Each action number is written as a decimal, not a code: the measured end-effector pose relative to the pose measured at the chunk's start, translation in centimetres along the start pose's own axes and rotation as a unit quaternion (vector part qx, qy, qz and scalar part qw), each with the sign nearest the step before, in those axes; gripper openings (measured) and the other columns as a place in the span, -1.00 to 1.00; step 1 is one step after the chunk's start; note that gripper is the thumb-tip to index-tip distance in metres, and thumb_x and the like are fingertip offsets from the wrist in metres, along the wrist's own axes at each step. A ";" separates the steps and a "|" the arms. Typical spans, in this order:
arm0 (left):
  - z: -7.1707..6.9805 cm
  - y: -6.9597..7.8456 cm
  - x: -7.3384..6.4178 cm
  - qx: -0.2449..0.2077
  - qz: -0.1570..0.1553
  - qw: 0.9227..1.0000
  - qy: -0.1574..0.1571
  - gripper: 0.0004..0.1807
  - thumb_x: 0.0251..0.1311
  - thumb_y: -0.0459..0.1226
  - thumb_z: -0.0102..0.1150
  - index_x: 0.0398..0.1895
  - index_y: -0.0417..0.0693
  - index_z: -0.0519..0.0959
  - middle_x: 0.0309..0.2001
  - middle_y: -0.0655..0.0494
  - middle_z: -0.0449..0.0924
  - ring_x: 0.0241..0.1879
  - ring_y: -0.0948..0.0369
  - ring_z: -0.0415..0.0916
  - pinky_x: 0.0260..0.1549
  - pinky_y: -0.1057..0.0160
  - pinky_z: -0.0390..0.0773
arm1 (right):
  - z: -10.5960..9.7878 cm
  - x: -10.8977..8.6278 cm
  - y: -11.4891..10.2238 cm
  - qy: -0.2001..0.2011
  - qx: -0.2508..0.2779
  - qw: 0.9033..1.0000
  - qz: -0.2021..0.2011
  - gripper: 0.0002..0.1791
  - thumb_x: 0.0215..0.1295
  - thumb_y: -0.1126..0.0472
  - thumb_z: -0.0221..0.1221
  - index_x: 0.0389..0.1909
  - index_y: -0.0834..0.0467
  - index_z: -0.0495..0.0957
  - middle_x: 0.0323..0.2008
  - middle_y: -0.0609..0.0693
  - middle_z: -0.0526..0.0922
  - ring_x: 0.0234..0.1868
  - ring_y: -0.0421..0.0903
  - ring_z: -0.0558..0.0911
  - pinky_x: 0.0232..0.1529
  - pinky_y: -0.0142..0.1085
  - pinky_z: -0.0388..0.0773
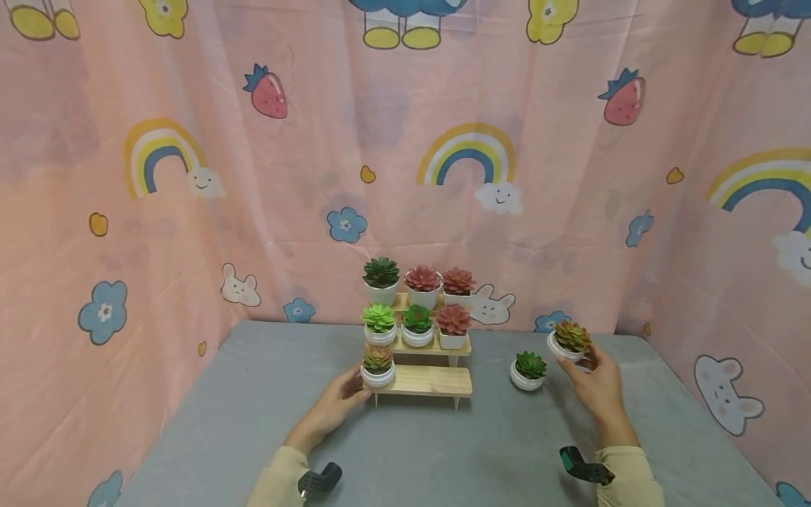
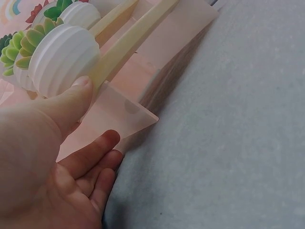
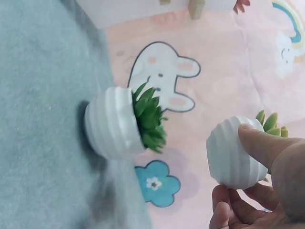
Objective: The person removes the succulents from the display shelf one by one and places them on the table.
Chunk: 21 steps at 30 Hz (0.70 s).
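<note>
Okay, right hand (image 1: 597, 386) pinches a yellow-orange succulent in white ribbed pot (image 1: 568, 342) by its wall, off the grey tabletop (image 1: 253, 384), probably sparing leaves. Green succulent in white ribbed pot (image 1: 529, 370) stands just left of it. Left hand (image 1: 326, 410) grips orange-green succulent in white ribbed pot (image 1: 378, 367) on pale wooden tiered stand (image 1: 434, 381), lowest step, presumably steadying it.
</note>
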<state>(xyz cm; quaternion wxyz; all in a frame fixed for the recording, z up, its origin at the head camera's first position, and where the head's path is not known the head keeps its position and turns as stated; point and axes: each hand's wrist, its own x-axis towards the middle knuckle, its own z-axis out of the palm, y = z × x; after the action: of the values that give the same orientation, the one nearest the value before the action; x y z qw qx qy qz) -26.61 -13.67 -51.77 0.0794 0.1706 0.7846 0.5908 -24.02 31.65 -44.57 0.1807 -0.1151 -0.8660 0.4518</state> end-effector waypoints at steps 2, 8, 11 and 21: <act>0.0 0.2 -0.1 -0.001 -0.002 1.000 0.000 -0.25 0.44 -0.15 0.15 0.57 -0.23 0.13 0.38 -0.34 0.41 0.35 -0.21 0.42 0.28 -0.08 0.50 | 0.1 0.1 0.4 0.002 -0.001 1.000 0.007 -0.28 0.43 0.15 0.23 0.48 0.38 0.22 0.27 0.44 0.48 -0.03 -0.12 0.55 -0.35 -0.68 0.39; -0.1 0.4 -0.1 -0.006 -0.010 1.000 -0.002 -0.26 0.45 -0.17 0.14 0.57 -0.22 0.12 0.40 -0.34 0.39 0.37 -0.21 0.40 0.30 -0.12 0.47 | 0.5 0.3 2.0 -0.012 -0.008 0.999 0.038 -0.26 0.44 0.19 0.19 0.49 0.43 0.15 0.33 0.50 0.39 0.21 0.32 0.53 -0.32 -0.61 0.44; -0.1 0.4 -0.1 -0.010 -0.010 1.000 -0.001 -0.26 0.45 -0.19 0.14 0.57 -0.23 0.12 0.39 -0.34 0.39 0.37 -0.21 0.39 0.30 -0.14 0.46 | 0.7 0.5 2.9 -0.028 -0.022 0.998 0.053 -0.22 0.45 0.17 0.18 0.50 0.47 0.09 0.33 0.53 0.35 0.25 0.38 0.50 -0.13 -0.35 0.61; -0.1 0.6 -0.1 -0.009 -0.016 1.000 -0.002 -0.26 0.45 -0.18 0.14 0.58 -0.21 0.11 0.38 -0.33 0.41 0.35 -0.19 0.42 0.28 -0.14 0.48 | 1.7 0.5 4.8 -0.022 -0.032 0.996 0.085 -0.24 0.41 0.24 0.19 0.44 0.55 0.10 0.29 0.59 0.32 0.24 0.44 0.44 0.25 0.22 0.41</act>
<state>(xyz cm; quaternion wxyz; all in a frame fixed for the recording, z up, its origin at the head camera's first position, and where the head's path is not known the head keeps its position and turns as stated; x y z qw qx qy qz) -26.45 -13.65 -51.16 0.0922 0.1583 0.7818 0.5960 -25.03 33.32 -49.27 0.1193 -0.1839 -0.8708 0.4400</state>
